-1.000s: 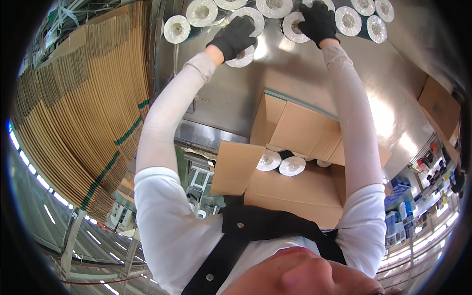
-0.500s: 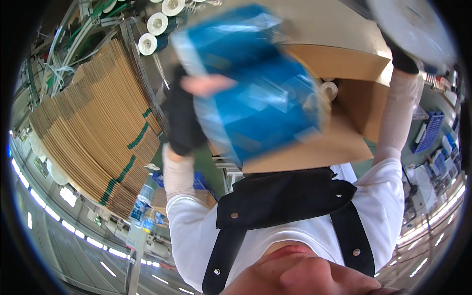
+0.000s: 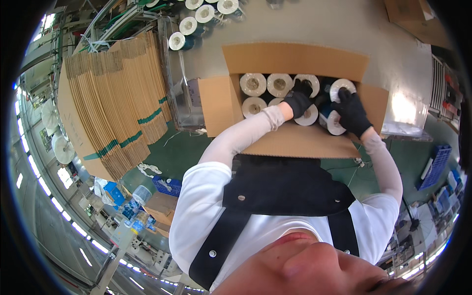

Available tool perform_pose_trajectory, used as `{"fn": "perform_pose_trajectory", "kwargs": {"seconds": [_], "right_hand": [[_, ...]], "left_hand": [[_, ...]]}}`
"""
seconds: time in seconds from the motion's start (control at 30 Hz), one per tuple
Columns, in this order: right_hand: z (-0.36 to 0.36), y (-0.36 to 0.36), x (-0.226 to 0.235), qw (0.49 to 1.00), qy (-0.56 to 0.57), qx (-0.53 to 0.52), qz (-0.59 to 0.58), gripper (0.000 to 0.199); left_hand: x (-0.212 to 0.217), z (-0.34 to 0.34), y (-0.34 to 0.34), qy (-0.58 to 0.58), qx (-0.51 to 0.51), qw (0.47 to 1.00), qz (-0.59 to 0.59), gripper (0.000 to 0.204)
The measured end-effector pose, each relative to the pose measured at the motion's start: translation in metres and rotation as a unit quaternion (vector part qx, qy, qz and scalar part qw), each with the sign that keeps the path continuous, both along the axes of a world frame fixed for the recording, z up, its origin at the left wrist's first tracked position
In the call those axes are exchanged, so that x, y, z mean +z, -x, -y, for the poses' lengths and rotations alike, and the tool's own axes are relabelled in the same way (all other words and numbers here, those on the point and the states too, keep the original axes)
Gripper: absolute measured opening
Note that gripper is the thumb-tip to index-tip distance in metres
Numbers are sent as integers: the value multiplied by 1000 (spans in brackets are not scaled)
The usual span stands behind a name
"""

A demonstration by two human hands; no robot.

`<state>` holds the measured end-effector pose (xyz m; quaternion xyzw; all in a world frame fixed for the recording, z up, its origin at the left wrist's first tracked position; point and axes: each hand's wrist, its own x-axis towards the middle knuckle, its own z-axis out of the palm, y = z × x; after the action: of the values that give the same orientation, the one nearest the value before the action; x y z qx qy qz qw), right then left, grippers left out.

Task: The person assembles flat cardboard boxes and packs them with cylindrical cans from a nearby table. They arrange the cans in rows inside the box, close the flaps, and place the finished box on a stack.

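Observation:
An open cardboard box [image 3: 295, 59] stands in front of me, holding several rolls on end in two rows, with round white tops and hollow cores. My left hand [image 3: 299, 99], in a black glove with some bare skin showing, reaches over the front row. Its fingers curl at the core of a back-row roll [image 3: 310, 84]. In a black glove too, my right hand [image 3: 352, 110] has its fingers bent over the top of the back-right roll [image 3: 341, 86]. Just left of that hand is a front-row roll [image 3: 335, 124]. Between the two back rolls there is a dark gap.
Flattened cardboard boxes [image 3: 113, 103] stand stacked at the left. More rolls [image 3: 205, 14] lie on the metal table [image 3: 314, 24] at the far left. Another carton [image 3: 415, 19] sits at the far right. Blue crates [image 3: 433, 167] are on the green floor [image 3: 169, 152].
The blue roll swinging in my left hand and the white-ended one raised by my right have come down into the box. Both hands are now among the rolls; the box faces me squarely.

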<state>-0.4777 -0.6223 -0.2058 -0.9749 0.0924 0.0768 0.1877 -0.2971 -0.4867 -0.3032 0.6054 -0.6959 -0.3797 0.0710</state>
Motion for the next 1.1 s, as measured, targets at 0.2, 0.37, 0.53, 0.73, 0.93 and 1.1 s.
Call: {"fn": "perform_pose_trajectory", "kwargs": {"seconds": [0.2, 0.37, 0.53, 0.73, 0.93, 1.1], "right_hand": [[20, -117, 14, 969, -232, 66, -56, 32], [112, -277, -14, 949, -245, -102, 171, 24], [243, -369, -184, 983, 3, -179, -41, 57], [257, -397, -235, 949, 166, -228, -140, 58], [267, -338, -207, 996, -53, -64, -38, 44], [234, -257, -83, 874, -459, -138, -84, 48]], "left_hand": [[120, -6, -163, 132, 339, 861, -355, 27], [-10, -63, -349, 204, 662, 712, -115, 22], [-85, -27, -379, 173, 547, 818, 39, 31], [-103, 65, -400, 222, 363, 885, 191, 40], [-139, 133, -440, 90, 318, 895, 300, 50], [-132, 138, -440, 63, 196, 910, 361, 50]]}}
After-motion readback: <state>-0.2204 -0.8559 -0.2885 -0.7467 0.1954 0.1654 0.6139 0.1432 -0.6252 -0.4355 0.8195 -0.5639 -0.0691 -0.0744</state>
